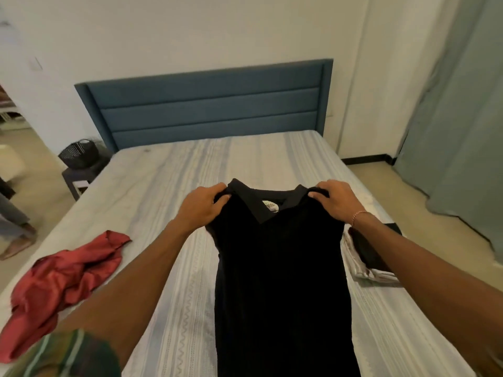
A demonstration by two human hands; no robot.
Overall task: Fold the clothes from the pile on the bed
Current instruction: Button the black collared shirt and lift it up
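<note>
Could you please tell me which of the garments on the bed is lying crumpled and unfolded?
The red garment, left of the black collared shirt that both hands hold up; the stack on the right is folded.

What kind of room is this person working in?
Most likely a home bedroom. A bed with a striped sheet fills the view, backed by a blue padded headboard, and a long curtain hangs at the right. Both hands hold a black collared shirt over the bed, with a red garment lying nearby.

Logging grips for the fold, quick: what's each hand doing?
Left hand: grips the black shirt at its shoulder.
Right hand: grips the shirt's other shoulder.
</note>
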